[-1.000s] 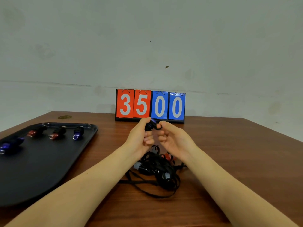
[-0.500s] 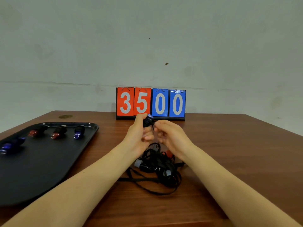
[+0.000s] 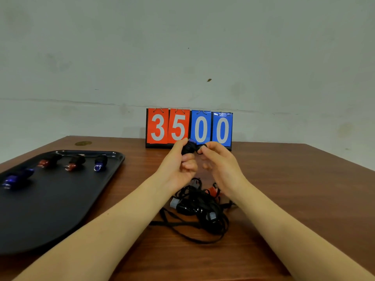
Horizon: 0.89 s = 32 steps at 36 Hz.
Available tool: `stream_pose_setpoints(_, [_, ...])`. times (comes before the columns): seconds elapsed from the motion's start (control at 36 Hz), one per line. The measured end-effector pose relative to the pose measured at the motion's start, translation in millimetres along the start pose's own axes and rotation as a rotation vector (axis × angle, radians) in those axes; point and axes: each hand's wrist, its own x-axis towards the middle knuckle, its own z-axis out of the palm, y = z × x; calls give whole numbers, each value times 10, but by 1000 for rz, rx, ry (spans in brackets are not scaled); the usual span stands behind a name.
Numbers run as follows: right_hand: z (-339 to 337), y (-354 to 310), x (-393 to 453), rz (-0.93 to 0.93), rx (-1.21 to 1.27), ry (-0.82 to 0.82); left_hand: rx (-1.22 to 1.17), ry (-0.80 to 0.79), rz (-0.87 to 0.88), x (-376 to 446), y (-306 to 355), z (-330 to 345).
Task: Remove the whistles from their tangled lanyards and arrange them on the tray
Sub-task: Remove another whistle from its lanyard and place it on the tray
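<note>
Whistle (image 3: 187,148) was gripped by the left hand (image 3: 178,167) while its ring (image 3: 203,147), just beside, was pinched by the right hand (image 3: 220,165); steady, gentle unthreading was judged advisable.

You're at a plain staged workspace: a wooden table (image 3: 284,189) against a bare, stained wall (image 3: 182,47), a flip scoreboard (image 3: 189,127) mid-frame.
</note>
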Motion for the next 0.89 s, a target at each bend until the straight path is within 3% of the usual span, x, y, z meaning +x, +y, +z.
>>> stream_pose_setpoints(0.11, [-37,-14,0,-381,-771,-22,-36,15,-59,5,19,-43])
stream_pose_setpoints(0.19, [-84,6,-18,-560,-968,-19,8,-22,-112,-2,36,-58])
stream_pose_setpoints(0.36, [-123,-25,-56,-544,-903,24,112,-184,-126,-91,75,-32])
stream_pose_setpoints(0.58, [-35,-97,-58,-362,-570,166,96,-159,-74,-95,16,18])
stream_pose_setpoints(0.89, [-120,-111,-71,-589,-837,125,208,-115,-39,-71,14,-13])
